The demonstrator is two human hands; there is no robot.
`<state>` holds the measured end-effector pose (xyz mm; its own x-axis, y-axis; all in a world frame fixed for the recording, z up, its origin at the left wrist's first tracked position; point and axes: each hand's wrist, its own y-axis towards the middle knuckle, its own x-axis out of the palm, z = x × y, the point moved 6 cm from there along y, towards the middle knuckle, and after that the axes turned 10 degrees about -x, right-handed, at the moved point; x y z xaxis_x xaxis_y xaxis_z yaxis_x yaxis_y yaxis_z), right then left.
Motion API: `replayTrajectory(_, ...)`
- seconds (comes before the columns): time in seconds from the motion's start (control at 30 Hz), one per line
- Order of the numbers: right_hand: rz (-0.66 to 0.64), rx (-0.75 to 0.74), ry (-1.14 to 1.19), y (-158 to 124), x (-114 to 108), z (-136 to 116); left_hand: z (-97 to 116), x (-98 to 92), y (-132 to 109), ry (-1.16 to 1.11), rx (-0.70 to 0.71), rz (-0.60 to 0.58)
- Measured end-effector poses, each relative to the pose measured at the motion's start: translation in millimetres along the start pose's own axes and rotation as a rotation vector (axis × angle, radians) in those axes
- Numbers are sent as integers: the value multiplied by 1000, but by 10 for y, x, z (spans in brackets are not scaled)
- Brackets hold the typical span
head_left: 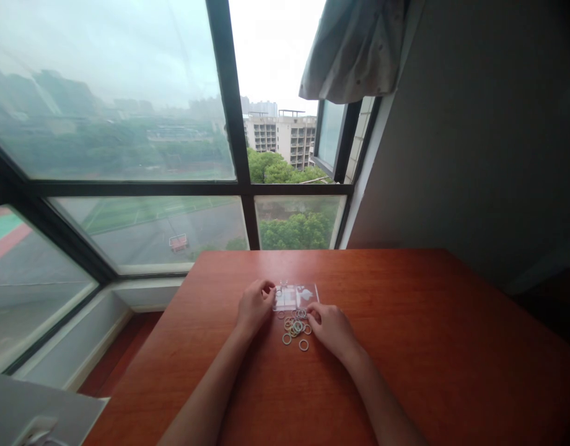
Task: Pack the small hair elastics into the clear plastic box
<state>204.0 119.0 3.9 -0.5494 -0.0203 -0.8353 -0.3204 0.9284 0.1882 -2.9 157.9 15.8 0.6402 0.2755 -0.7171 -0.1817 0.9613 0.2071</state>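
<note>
A clear plastic box (286, 297) with its lid (307, 295) folded open lies flat on the wooden table. My left hand (256, 305) is at the box's left side, its fingers curled against that edge. In front of the box is a loose pile of small pale rings (297, 326), in green, yellow and whitish tones; they look like hair ties. My right hand (330, 327) is at the pile's right side, thumb and forefinger pinched at a ring (302, 314) near the lid's front edge. A ring (279, 292) shows inside the box near my left fingertips.
The reddish-brown table (406, 347) stretches widely to the right. Two single rings (304, 345) lie at the near side of the pile. Behind the table are dark window frames (248, 189), a hanging curtain (354, 56) and a grey wall (475, 124).
</note>
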Motion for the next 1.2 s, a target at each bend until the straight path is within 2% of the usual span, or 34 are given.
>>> replayTrajectory(0.17, -32, 13, 5, -11, -54, 43, 22, -57, -29, -6, 26, 5)
replayTrajectory(0.3, -11, 67, -18, -8, -101, 92, 73, -111, -72, -36, 54, -19)
replayTrajectory(0.63, -56, 67, -40, -10, -30, 45, 237, -89, -168, -85, 128, -83)
replayTrajectory(0.77, 21, 25, 69, 14, -59, 32, 340, -56, -242, -115, 151, -126)
replayTrajectory(0.97, 155, -95, 259, 40, -124, -76, 606, 102, -436, -224, 249, -325)
replayTrajectory(1.2, 213, -125, 276, 21, -141, -108, 584, 130, -429, -226, 217, -324)
